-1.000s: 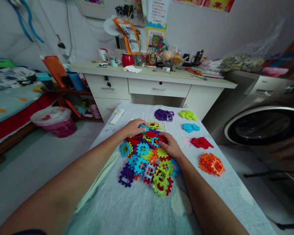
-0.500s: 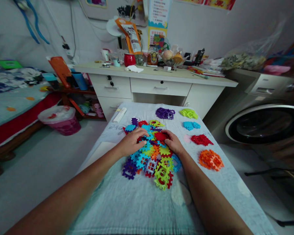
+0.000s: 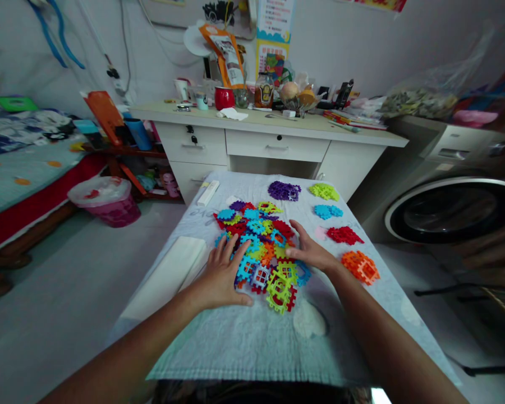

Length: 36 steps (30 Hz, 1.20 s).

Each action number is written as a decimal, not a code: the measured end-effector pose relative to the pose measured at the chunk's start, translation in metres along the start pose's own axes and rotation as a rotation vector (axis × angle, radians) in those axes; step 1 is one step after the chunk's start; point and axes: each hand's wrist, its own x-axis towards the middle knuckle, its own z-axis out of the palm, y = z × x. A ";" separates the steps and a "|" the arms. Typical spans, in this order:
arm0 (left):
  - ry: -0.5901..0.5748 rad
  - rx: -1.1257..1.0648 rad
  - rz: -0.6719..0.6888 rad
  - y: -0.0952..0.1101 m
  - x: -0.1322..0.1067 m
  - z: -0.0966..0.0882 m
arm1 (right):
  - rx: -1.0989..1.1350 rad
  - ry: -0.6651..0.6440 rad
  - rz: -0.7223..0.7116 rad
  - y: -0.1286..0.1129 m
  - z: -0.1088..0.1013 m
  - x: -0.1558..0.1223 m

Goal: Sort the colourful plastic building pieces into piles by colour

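A mixed heap of interlocking plastic building pieces (image 3: 256, 227) in blue, red, green, purple and orange lies mid-table. At its near left edge my left hand (image 3: 225, 275) rests with fingers spread, partly covering some pieces. My right hand (image 3: 312, 249) is at the heap's right side, thumb and fingers apart around its edge. Neither hand holds a piece that I can see. Sorted by colour along the right are piles of purple pieces (image 3: 283, 191), green pieces (image 3: 324, 191), blue pieces (image 3: 327, 211), red pieces (image 3: 344, 235) and orange pieces (image 3: 360, 267).
A pale cloth (image 3: 252, 348) covers the table. On its left lie a white box-like strip (image 3: 208, 193) and a flat white item (image 3: 172, 269). Behind stands a cluttered white desk (image 3: 185, 143). A washing machine (image 3: 454, 185) is at right, a pink bin (image 3: 109, 205) at left.
My left hand has moved from the heap's upper left toward me, its fingers spreading. My right hand has shifted slightly right and down, its fingers opening off the red pieces.
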 end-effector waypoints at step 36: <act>0.370 -0.182 -0.084 0.017 0.058 0.010 | -0.369 0.314 -0.158 -0.037 0.067 0.020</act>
